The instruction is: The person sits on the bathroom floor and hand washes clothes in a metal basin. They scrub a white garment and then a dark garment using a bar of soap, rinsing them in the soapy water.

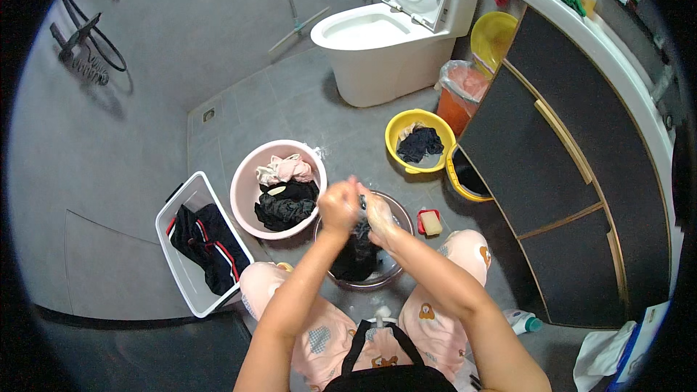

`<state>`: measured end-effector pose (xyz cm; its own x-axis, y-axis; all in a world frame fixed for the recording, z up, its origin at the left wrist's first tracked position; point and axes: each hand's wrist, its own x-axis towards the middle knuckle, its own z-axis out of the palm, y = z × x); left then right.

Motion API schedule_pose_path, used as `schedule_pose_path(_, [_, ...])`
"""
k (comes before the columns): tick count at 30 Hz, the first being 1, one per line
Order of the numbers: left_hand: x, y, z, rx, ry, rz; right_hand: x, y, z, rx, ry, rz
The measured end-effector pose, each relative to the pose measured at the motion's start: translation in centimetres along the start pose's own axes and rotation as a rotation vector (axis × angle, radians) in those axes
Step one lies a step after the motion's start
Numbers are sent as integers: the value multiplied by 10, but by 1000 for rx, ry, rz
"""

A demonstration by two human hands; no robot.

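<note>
Over a round metal basin (pixel 363 286) between my knees, both my hands are closed on a wet black garment (pixel 356 255). My left hand (pixel 339 207) makes a fist around its upper part. Close against it, my right hand (pixel 379 218) grips the same cloth from the right side. The garment hangs down into the basin, where its lower part lies bunched. What exactly is between the fingers is partly hidden by the hands. Just right of the basin, a pale bar of soap (pixel 431 223) sits on a red dish.
Left stands a pink basin (pixel 237 207) with pink and black clothes, and a white crate (pixel 181 273) with dark clothes. A yellow basin (pixel 393 133) holds dark cloth at the right, before a toilet (pixel 377 69). A black cabinet (pixel 537 174) borders the right side.
</note>
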<state>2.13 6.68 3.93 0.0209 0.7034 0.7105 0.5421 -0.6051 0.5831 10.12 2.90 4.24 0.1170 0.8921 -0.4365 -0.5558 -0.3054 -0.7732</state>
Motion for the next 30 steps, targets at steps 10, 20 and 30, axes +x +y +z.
schedule_pose_path(10, [19,16,-17,-524,-261,-727,23,-10,-23,61,5,29])
schedule_pose_path(20, [4,36,-3,-130,-83,173,2,7,-4,326,-70,-26])
schedule_pose_path(30, [-10,35,7,-176,-196,282,42,24,-41,547,-358,295])
